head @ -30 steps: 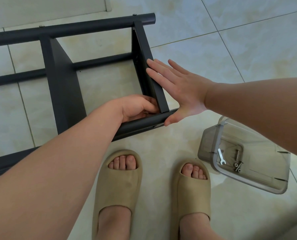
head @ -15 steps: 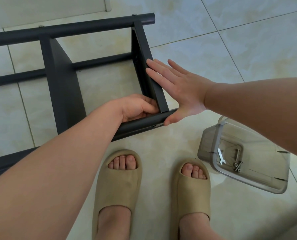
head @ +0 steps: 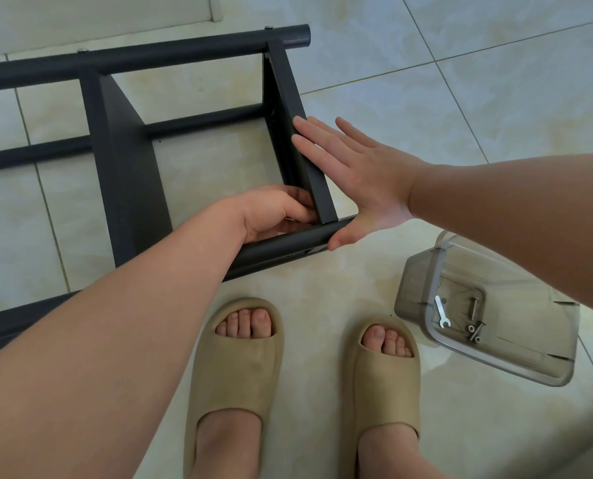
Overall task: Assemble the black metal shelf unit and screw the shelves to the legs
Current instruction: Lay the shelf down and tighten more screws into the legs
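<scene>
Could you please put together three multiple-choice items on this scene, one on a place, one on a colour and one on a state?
1. Where does the small wrench lie?
A. on the bare tiles
B. in the clear container
C. in a hand

2. What colour are the slippers?
A. beige
B. red
C. blue

3. How is the right hand?
A. gripping a leg
B. flat, fingers straight, against the end shelf
C. holding a screwdriver

Key: B, the wrench lies inside the container beside the screws; A, both are sandy beige; B, the palm is spread on the panel.
</scene>
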Tool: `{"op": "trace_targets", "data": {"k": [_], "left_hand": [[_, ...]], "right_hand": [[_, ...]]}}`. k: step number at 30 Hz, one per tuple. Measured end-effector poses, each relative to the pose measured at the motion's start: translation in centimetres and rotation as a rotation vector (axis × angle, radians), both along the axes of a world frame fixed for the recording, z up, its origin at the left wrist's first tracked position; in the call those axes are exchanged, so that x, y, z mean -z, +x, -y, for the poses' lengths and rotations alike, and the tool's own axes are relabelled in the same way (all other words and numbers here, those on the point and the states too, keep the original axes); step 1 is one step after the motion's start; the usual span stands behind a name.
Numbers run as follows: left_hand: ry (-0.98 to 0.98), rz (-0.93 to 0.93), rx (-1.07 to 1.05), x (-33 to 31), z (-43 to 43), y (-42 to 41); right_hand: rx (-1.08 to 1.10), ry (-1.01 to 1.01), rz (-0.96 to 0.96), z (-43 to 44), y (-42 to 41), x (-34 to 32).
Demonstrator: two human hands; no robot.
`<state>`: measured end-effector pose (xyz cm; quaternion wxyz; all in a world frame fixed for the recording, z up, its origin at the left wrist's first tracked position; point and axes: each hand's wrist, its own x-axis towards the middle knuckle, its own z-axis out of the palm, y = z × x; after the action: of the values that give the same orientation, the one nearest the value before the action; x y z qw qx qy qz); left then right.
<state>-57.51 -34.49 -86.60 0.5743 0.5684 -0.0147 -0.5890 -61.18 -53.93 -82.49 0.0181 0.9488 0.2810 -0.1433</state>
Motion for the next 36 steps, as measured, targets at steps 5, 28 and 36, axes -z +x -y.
{"op": "trace_targets", "data": {"k": [5, 28, 36], "left_hand": [[0.056, 0.087, 0.130, -0.23, -0.07, -0.27], [-0.012, 0.073, 0.073, -0.02, -0.17, -0.05], [0.038, -0.006, 0.123, -0.05, -0.16, -0.04]], "right_hand": [[0.000, 0.006, -0.002, 0.03, -0.02, 0.06], [0.003, 0.019, 0.000, -0.02, -0.02, 0.11], [0.000, 0.011, 0.003, -0.02, -0.02, 0.06]]}}
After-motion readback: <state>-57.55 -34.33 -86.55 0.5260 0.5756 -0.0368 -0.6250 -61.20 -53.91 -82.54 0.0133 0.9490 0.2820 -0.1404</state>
